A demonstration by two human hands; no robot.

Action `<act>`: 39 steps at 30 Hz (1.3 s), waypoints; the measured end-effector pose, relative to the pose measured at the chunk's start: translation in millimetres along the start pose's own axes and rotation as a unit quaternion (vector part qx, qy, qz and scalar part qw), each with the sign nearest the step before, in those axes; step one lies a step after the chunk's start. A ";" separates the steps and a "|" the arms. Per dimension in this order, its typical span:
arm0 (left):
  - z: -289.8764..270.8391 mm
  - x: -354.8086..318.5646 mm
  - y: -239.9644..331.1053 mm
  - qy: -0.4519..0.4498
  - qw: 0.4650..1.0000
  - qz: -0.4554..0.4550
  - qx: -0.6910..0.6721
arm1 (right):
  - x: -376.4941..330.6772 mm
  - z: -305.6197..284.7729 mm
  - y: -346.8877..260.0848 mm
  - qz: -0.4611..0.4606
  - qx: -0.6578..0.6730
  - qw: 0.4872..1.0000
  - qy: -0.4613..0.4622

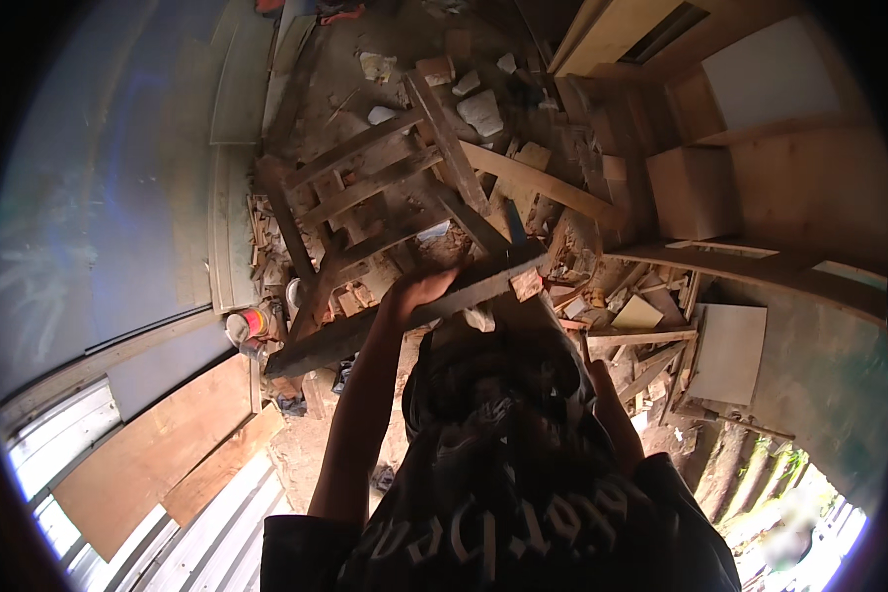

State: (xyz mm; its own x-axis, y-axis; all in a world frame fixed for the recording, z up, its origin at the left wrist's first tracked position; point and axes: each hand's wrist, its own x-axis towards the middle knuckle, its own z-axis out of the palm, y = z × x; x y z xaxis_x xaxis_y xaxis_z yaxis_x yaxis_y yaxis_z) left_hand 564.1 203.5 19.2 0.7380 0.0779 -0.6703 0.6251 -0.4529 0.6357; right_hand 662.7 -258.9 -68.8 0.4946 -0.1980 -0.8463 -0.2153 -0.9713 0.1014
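Fingers (434, 281) of left hand (416, 292) curl over wooden frame (385, 197) bottom rail.

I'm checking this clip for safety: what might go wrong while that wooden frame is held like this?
1. Only the left hand clearly grips the wooden frame, on its lower rail; the right hand is low beside the body and its hold is hidden, so the frame might twist or slip.
2. Loose wood offcuts and rubble cover the ground, a likely trip hazard.
3. The slats look rough, so bare fingers risk splinters.
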 end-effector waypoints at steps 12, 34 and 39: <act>2.4 -16.8 22.5 0.104 0.985 0.005 0.135 | 13.5 -35.4 -107.3 -0.265 0.376 0.888 -0.012; 183.6 -91.3 43.1 0.180 0.976 -0.031 0.119 | -195.1 -83.2 7.5 -0.517 0.002 0.855 -0.031; 219.8 -97.7 36.6 0.158 0.980 0.017 0.116 | -209.0 -63.7 34.7 -0.480 0.002 0.876 -0.035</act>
State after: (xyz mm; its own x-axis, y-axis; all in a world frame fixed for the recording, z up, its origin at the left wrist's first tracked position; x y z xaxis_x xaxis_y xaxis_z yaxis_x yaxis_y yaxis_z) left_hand 459.1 -15.9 23.8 0.8220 0.3147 -0.4747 0.5517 -0.6470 0.5264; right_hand 605.4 -259.7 144.9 0.3959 0.7198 -0.5702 0.2690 -0.6846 -0.6774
